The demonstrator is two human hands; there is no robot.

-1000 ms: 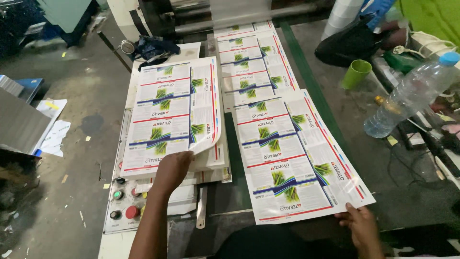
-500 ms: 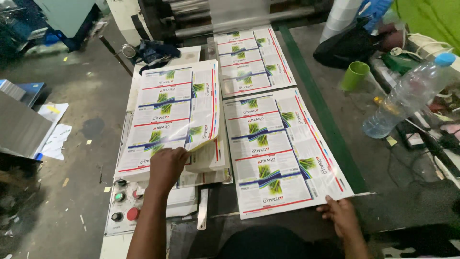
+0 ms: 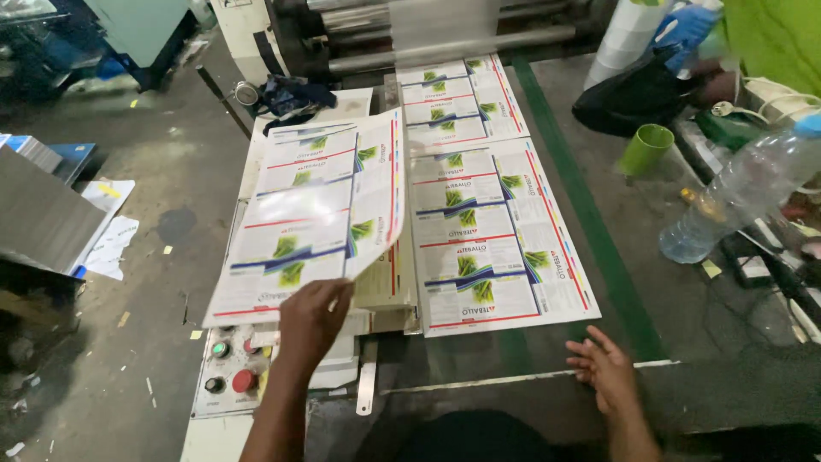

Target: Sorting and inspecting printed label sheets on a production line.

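Left hand [image 3: 312, 321] pinches the near edge of the top printed sheet [image 3: 321, 214], fingers closed on it, lifting it off the stack [image 3: 385, 291] so the right side curls up. Right hand [image 3: 607, 372] open, fingers spread, flat on the dark table [image 3: 684, 299] just below the corner of the second printed sheet [image 3: 492, 244], not touching it. That sheet lies flat between both hands, on the green belt [image 3: 590, 222]. Button panel [image 3: 231, 368] sits under the left wrist. Plastic bottle [image 3: 744, 197] and green cup [image 3: 646, 147] lie well right.
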